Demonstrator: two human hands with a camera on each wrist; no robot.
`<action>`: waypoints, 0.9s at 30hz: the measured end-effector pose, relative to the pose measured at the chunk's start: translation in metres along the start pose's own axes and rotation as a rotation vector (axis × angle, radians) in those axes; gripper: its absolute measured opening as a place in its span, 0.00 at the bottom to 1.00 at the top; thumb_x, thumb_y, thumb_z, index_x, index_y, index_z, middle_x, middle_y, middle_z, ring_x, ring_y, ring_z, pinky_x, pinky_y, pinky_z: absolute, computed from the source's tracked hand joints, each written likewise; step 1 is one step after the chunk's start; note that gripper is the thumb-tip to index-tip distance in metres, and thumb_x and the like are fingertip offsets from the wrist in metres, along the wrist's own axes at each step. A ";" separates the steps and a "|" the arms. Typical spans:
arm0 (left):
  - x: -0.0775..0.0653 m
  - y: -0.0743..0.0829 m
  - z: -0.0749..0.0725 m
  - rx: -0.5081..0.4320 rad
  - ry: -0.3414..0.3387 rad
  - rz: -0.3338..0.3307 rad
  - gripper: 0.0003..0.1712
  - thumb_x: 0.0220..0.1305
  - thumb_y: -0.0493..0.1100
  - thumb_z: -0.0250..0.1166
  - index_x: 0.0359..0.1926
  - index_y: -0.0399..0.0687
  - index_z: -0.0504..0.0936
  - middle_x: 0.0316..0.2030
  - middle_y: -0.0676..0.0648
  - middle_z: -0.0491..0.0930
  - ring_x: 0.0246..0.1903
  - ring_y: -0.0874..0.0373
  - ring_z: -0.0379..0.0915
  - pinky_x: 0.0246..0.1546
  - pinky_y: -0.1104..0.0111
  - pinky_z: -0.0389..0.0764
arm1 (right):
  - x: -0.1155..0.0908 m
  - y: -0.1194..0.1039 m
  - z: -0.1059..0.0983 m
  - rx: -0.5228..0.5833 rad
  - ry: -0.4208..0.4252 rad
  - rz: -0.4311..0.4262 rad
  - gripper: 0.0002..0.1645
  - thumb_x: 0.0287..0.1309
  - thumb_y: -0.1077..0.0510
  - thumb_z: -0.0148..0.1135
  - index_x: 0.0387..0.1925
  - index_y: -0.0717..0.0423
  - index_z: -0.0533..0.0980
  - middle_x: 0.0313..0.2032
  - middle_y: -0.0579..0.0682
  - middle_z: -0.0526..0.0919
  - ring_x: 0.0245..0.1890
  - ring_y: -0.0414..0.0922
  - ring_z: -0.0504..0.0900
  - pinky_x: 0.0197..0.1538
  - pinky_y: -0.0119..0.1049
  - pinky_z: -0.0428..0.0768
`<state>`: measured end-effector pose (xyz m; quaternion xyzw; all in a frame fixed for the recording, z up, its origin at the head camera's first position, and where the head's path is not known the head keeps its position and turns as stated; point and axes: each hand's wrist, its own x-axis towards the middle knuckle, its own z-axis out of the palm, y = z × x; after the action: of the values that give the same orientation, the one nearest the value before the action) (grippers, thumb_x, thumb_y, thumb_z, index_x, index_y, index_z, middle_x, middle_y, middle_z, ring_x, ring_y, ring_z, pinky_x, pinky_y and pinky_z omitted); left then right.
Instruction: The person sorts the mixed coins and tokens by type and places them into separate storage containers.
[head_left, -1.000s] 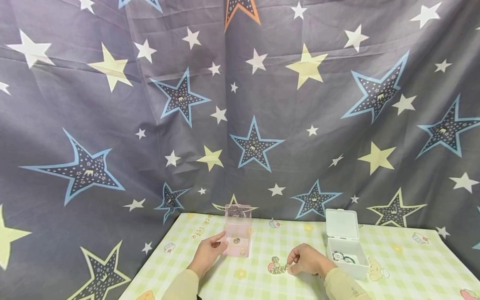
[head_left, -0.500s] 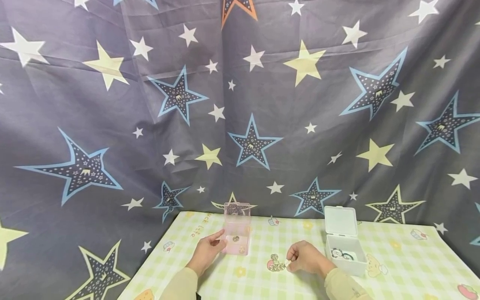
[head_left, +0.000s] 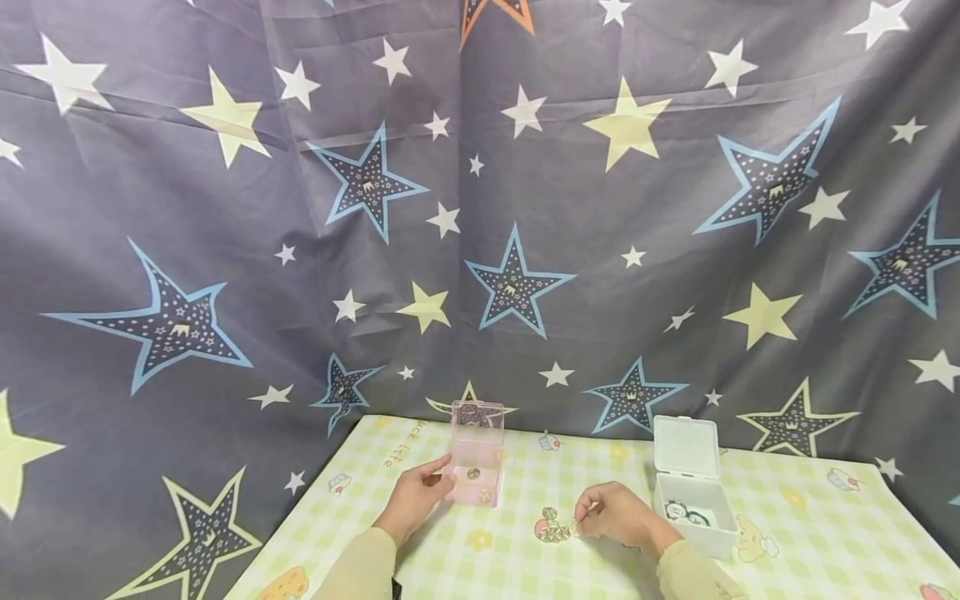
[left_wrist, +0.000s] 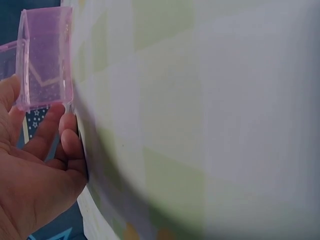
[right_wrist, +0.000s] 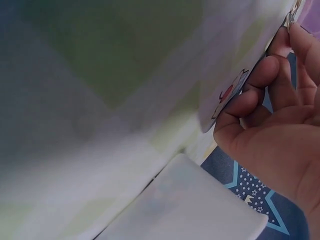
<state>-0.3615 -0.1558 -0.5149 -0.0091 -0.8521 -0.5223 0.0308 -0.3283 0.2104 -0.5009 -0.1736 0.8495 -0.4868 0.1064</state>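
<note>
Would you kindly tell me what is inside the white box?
The white box holds a few small dark-and-white items, too small to identify. Whatever lies beneath them, or low behind the box's opaque front, is covered and cannot be seen.

Head: shiny piece (head_left: 575, 528) in right hand (head_left: 618, 514), too small to identify | Right wrist: white box (right_wrist: 185, 207) cropped at bottom | Left wrist: left hand (left_wrist: 37, 182) cut off at left.

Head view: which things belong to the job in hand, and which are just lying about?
Part of the job, it seems:
pink box, touched by the left hand
shiny piece, pinched by the right hand
loose pieces beside it

Apparently just lying about:
white box, untouched
dark-and-white items inside it
</note>
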 end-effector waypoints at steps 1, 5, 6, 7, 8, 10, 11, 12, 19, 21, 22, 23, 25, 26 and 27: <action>0.000 0.000 0.000 0.003 0.000 -0.001 0.29 0.74 0.47 0.69 0.73 0.47 0.78 0.54 0.36 0.89 0.47 0.53 0.88 0.49 0.59 0.88 | 0.000 0.000 0.000 0.002 0.002 0.007 0.05 0.55 0.71 0.73 0.35 0.66 0.84 0.30 0.56 0.88 0.27 0.40 0.75 0.31 0.31 0.73; -0.002 0.001 -0.001 0.009 0.001 -0.015 0.29 0.74 0.47 0.69 0.73 0.48 0.79 0.54 0.37 0.89 0.47 0.53 0.89 0.50 0.59 0.88 | 0.001 0.001 0.001 -0.024 0.012 0.040 0.06 0.57 0.68 0.74 0.38 0.62 0.89 0.35 0.55 0.92 0.29 0.40 0.76 0.33 0.31 0.74; -0.003 0.001 -0.002 0.010 -0.001 -0.012 0.29 0.75 0.47 0.69 0.73 0.48 0.79 0.55 0.37 0.89 0.48 0.53 0.89 0.50 0.58 0.88 | 0.001 0.001 0.001 -0.033 0.017 0.044 0.07 0.57 0.67 0.73 0.39 0.62 0.90 0.36 0.54 0.93 0.30 0.40 0.77 0.34 0.31 0.75; -0.003 0.002 -0.002 0.007 -0.004 -0.006 0.29 0.75 0.46 0.69 0.73 0.48 0.79 0.55 0.37 0.89 0.48 0.52 0.89 0.51 0.57 0.88 | 0.000 0.001 0.001 -0.044 0.021 0.051 0.08 0.57 0.66 0.73 0.40 0.61 0.90 0.37 0.53 0.93 0.31 0.41 0.78 0.35 0.32 0.76; -0.003 0.002 -0.001 0.005 -0.008 -0.004 0.29 0.75 0.46 0.68 0.73 0.47 0.78 0.56 0.36 0.88 0.48 0.51 0.89 0.51 0.57 0.89 | 0.000 0.001 0.001 -0.050 0.024 0.062 0.08 0.58 0.65 0.73 0.40 0.61 0.90 0.38 0.53 0.93 0.33 0.41 0.78 0.36 0.32 0.77; -0.003 0.003 -0.001 -0.002 -0.015 0.003 0.29 0.76 0.46 0.68 0.74 0.47 0.77 0.56 0.36 0.88 0.49 0.50 0.89 0.52 0.57 0.88 | 0.000 0.000 0.000 -0.057 0.027 0.077 0.09 0.58 0.64 0.73 0.41 0.60 0.90 0.39 0.53 0.94 0.34 0.42 0.79 0.38 0.34 0.78; -0.004 0.003 -0.001 -0.007 -0.016 0.001 0.29 0.76 0.46 0.68 0.74 0.47 0.77 0.57 0.36 0.88 0.49 0.50 0.89 0.52 0.56 0.88 | 0.000 0.000 0.000 -0.056 0.024 0.080 0.09 0.59 0.64 0.73 0.41 0.60 0.90 0.40 0.53 0.94 0.35 0.42 0.80 0.39 0.35 0.78; -0.004 0.002 -0.001 -0.008 -0.016 -0.002 0.29 0.76 0.46 0.68 0.74 0.47 0.77 0.57 0.36 0.88 0.49 0.50 0.90 0.52 0.56 0.88 | -0.001 0.000 0.000 -0.051 0.019 0.081 0.09 0.59 0.63 0.73 0.42 0.61 0.90 0.40 0.54 0.94 0.36 0.42 0.80 0.41 0.36 0.79; -0.004 0.004 -0.002 -0.007 -0.025 -0.010 0.30 0.75 0.47 0.68 0.74 0.47 0.77 0.57 0.36 0.87 0.49 0.50 0.89 0.51 0.58 0.89 | -0.002 0.001 0.000 -0.043 0.018 0.089 0.11 0.59 0.61 0.70 0.41 0.62 0.89 0.44 0.54 0.93 0.40 0.42 0.81 0.43 0.36 0.79; -0.003 0.004 -0.002 -0.014 -0.019 -0.010 0.30 0.75 0.47 0.68 0.74 0.47 0.78 0.56 0.36 0.88 0.48 0.50 0.89 0.49 0.58 0.89 | -0.001 0.000 0.000 -0.048 0.029 0.093 0.11 0.58 0.61 0.70 0.41 0.62 0.89 0.45 0.54 0.93 0.40 0.42 0.82 0.43 0.37 0.80; -0.003 0.005 -0.002 -0.018 -0.016 -0.007 0.30 0.75 0.46 0.68 0.73 0.46 0.78 0.55 0.36 0.88 0.47 0.50 0.89 0.49 0.58 0.89 | -0.001 -0.001 0.000 -0.049 0.035 0.093 0.11 0.57 0.61 0.71 0.41 0.62 0.90 0.45 0.54 0.93 0.40 0.42 0.82 0.44 0.38 0.80; -0.003 0.005 -0.001 -0.021 -0.014 -0.005 0.29 0.75 0.46 0.69 0.73 0.46 0.78 0.55 0.35 0.88 0.47 0.50 0.90 0.48 0.58 0.89 | -0.001 -0.002 0.000 -0.056 0.041 0.097 0.11 0.57 0.61 0.71 0.40 0.61 0.90 0.46 0.54 0.93 0.41 0.42 0.82 0.45 0.38 0.81; -0.003 0.004 -0.002 -0.029 -0.019 0.001 0.30 0.75 0.46 0.69 0.73 0.45 0.78 0.56 0.35 0.88 0.48 0.49 0.89 0.48 0.58 0.89 | 0.000 -0.004 0.001 -0.062 0.061 0.111 0.11 0.56 0.61 0.72 0.40 0.60 0.90 0.46 0.53 0.93 0.42 0.42 0.83 0.45 0.39 0.82; -0.004 0.003 -0.003 -0.034 -0.023 0.004 0.30 0.75 0.46 0.69 0.74 0.44 0.77 0.57 0.35 0.87 0.48 0.49 0.89 0.48 0.58 0.89 | 0.001 -0.004 0.003 -0.064 0.072 0.120 0.11 0.55 0.61 0.72 0.40 0.60 0.90 0.46 0.53 0.93 0.42 0.42 0.83 0.45 0.39 0.83; -0.005 0.003 -0.003 -0.040 -0.028 0.008 0.30 0.75 0.46 0.68 0.74 0.44 0.77 0.57 0.35 0.87 0.49 0.49 0.89 0.49 0.58 0.89 | 0.001 -0.004 0.005 -0.066 0.087 0.124 0.11 0.55 0.61 0.72 0.40 0.60 0.90 0.45 0.53 0.93 0.42 0.42 0.83 0.46 0.40 0.83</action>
<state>-0.3568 -0.1575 -0.5112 -0.0202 -0.8417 -0.5392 0.0208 -0.3271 0.2042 -0.4997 -0.1029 0.8779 -0.4582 0.0935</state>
